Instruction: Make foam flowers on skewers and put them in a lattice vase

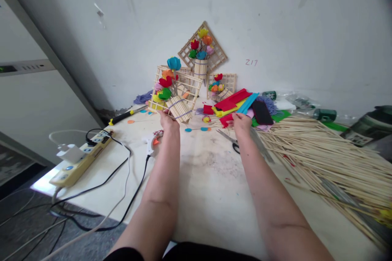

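Observation:
My left hand (169,122) grips the lower edge of a stick lattice frame (196,85), tilted above the table. On that frame sit a bundle of short sticks (180,109) and paper flowers in blue (174,63), red, green, yellow and orange. My right hand (241,124) pinches a small red piece (226,120) beside a pile of coloured sheets, red (234,99), yellow and blue. Black-handled scissors (235,147) lie just left of my right wrist. Close to my left wrist rests a white glue gun (150,145).
Two more flower lattices (218,55) lean on the wall. Many thin sticks (324,142) cover the table's right side, near a dark phone (262,112) and green jar (325,114). A power strip (81,163) with cables occupies the left edge.

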A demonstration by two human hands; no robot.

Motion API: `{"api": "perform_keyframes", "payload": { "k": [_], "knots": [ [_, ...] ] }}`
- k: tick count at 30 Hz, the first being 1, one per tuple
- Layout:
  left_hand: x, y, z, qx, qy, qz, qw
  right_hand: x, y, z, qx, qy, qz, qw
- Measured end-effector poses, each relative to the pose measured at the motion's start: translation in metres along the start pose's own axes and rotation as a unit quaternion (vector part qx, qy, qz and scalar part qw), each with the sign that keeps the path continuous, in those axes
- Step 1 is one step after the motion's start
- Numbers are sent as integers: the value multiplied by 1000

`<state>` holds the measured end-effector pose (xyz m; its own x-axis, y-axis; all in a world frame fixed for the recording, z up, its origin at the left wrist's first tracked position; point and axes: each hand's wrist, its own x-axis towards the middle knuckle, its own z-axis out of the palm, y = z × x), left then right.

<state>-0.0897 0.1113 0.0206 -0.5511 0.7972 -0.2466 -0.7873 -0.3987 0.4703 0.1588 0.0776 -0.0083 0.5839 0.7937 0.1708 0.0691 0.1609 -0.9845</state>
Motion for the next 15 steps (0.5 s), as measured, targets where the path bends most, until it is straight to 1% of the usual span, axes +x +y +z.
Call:
{"api": "perform_keyframes", "payload": {
  "k": [4, 6, 9, 11, 13, 15],
  "knots": [
    [2, 4, 1, -9, 14, 11, 1000, 3, 5, 0, 41, 65, -10, 997],
    [3, 3, 1, -8, 10, 14, 1000, 3, 8, 5, 39, 64, 0, 997],
    [6, -2, -2, 29, -22, 32, 999, 4, 12, 19, -8, 11, 20, 1000],
    [8, -6, -4, 58, -43, 45, 996, 6, 12, 33, -62, -37, 11, 997],
    [10, -8, -5, 70, -44, 50, 995, 9, 10, 48, -111, -76, -15, 991],
    [9, -8, -4, 70, -34, 50, 996, 12, 3, 63, -147, -82, -57, 984]
  ]
}}
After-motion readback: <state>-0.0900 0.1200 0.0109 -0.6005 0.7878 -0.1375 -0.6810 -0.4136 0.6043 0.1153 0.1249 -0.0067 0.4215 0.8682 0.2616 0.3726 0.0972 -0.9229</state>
